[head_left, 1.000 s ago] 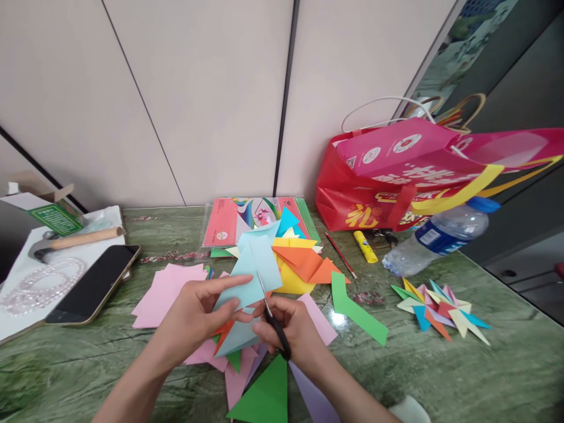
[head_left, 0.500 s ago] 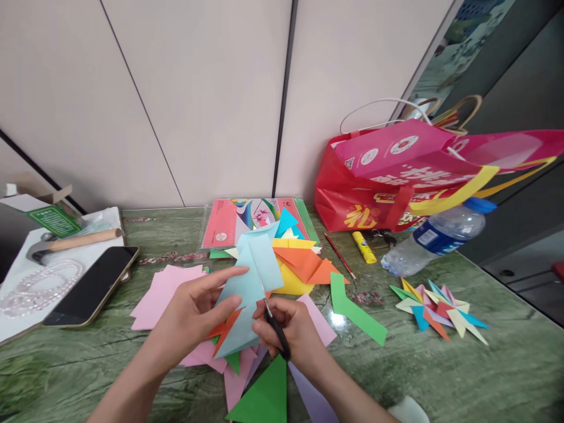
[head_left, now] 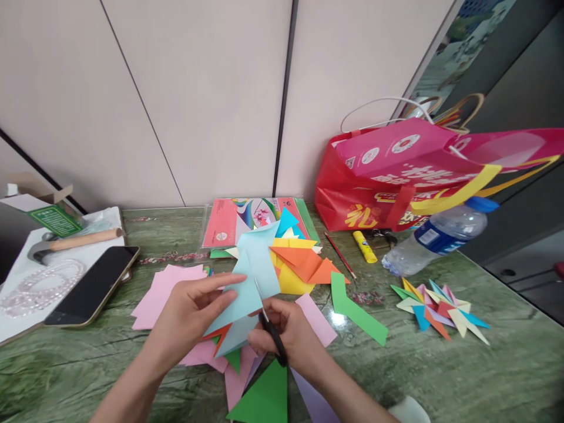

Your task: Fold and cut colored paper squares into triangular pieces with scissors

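Head view. A light-blue paper sheet [head_left: 253,258], matte, thin and angular, extends over folded coloured papers [head_left: 302,263] on the glossy, veined green worktop [head_left: 440,376]. The left hand [head_left: 189,302] grips the sheet's left side; the right hand [head_left: 286,332] is closed around black-handled scissors [head_left: 274,338], metal blades at the sheet. Compared with half a second earlier, the sheet's left part hides more of the orange paper [head_left: 222,339] beneath. The sheet appears pale, creased and partly slit.
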